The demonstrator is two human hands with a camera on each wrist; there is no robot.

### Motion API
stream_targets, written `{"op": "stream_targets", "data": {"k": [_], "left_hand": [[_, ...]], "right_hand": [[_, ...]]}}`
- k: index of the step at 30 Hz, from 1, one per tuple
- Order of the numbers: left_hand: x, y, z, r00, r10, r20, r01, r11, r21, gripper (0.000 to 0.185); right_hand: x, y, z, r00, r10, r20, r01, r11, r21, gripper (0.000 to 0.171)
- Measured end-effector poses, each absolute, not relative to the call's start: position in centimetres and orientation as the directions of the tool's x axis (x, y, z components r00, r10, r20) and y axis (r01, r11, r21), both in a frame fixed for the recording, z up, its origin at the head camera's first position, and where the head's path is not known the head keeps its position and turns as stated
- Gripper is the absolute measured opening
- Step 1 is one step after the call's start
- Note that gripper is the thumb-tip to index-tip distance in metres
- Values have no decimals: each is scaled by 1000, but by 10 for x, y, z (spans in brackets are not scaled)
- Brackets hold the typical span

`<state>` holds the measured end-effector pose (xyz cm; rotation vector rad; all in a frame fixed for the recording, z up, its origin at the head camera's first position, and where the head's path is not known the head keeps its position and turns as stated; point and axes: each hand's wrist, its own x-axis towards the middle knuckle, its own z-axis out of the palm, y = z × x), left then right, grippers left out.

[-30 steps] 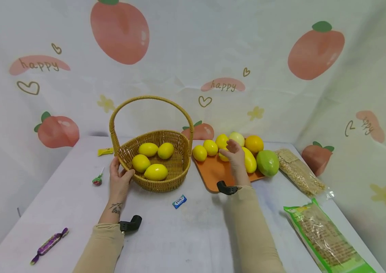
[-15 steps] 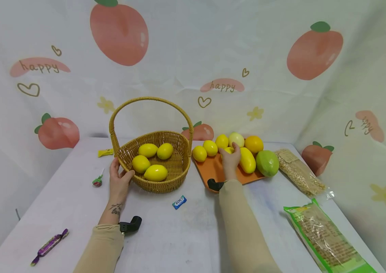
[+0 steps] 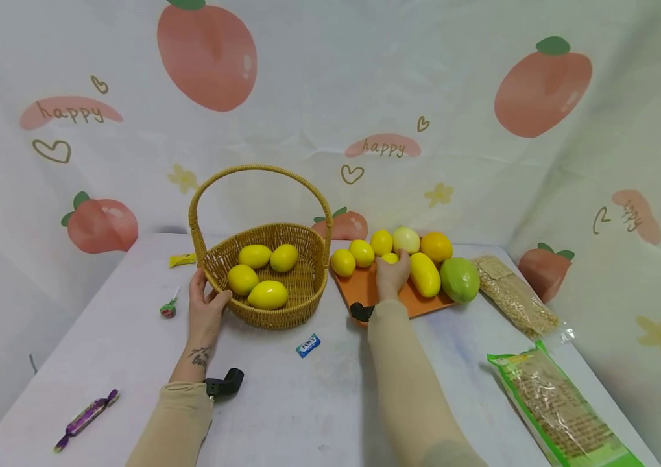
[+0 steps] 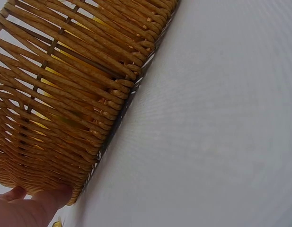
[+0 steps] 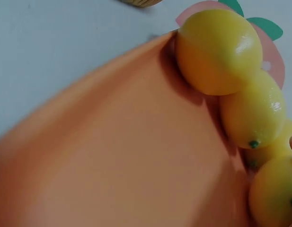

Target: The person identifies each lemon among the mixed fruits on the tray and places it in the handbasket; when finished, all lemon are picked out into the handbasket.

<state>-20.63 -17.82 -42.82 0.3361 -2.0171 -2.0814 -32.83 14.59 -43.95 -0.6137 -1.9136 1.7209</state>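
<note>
The right hand (image 3: 391, 275) has dropped from above the fruit onto a lemon (image 3: 390, 258) on the tray (image 3: 359, 292), fingers curling round it, while the left hand (image 3: 204, 305) still grips the basket (image 3: 266, 318) rim, so a pick-up looks begun

Four lemons (image 3: 267, 294) lie in one wicker basket (image 3: 307, 290). One orange tray (image 3: 359, 290) holds four more lemons (image 3: 342, 262), one pale fruit (image 3: 406, 239), one orange (image 3: 436, 246), one yellow mango (image 3: 425, 274) and one green mango (image 3: 460, 279). Two packets (image 3: 564, 415) and four sweets (image 3: 307, 345) lie on the table.

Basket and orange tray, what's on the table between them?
Nothing: the head view shows only bare white table between the basket and the orange tray.
</note>
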Motion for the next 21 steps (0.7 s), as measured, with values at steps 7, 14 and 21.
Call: {"op": "stream_targets", "data": {"k": [7,14,21], "left_hand": [[-207,-179,-429,-950,-312,-6,3,-27,1000,78],[-208,-180,-429,-950,-313,-3,8,-33,999,78],[-208,-179,-429,-949,-315,-13,0,-42,999,78]], "right_hand": [[-326,144,-444,-789,614,2,47,63,-997,66],[-325,155,-439,-844,536,-22,47,33,-998,69],[-319,174,-420,-920,392,19,21,97,-995,64]]}}
